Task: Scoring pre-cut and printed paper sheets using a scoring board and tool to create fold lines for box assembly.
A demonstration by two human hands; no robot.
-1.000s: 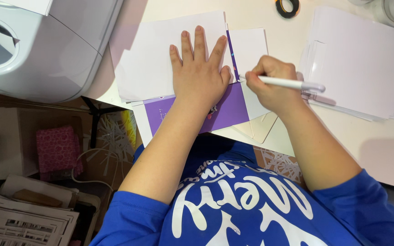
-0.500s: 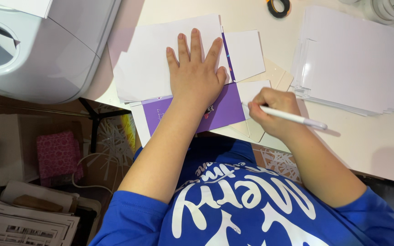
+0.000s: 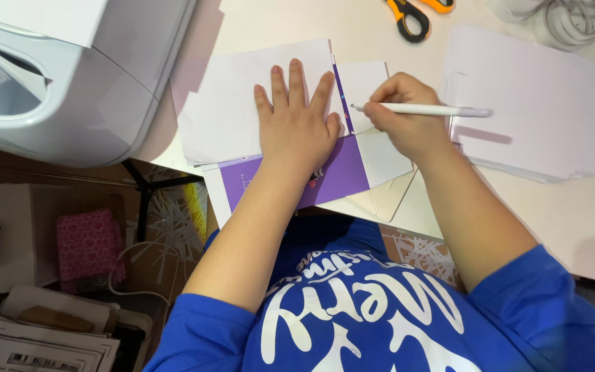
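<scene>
A pale tabletop [image 3: 559, 220] is being looked down on from above, with a grey-white machine [image 3: 70, 76] standing at its left edge and boxes of papers on the floor below. At the far edge, orange-handled scissors [image 3: 414, 14] are lying near a stack of white sheets [image 3: 531, 103] to the right.

In the middle, a white sheet [image 3: 235, 103] is being pressed flat by the left hand [image 3: 297, 127], its fingers spread and nothing gripped. Beneath it a purple card [image 3: 339, 172] is showing along the near side and as a thin strip at the sheet's right edge. A smaller white piece [image 3: 370, 83] is lying just right of that strip.

A white pen-like tool [image 3: 421, 109] is being held closed in the right hand [image 3: 404, 114], its tip resting near the strip between the two white pieces; whether it is a pen or a blade cannot be told.

The left fingertips are lying close to the tool's line, so, if it is a blade, a slip could catch them. If the pressing hand is eased, the white sheet could slide and the line would run crooked.
</scene>
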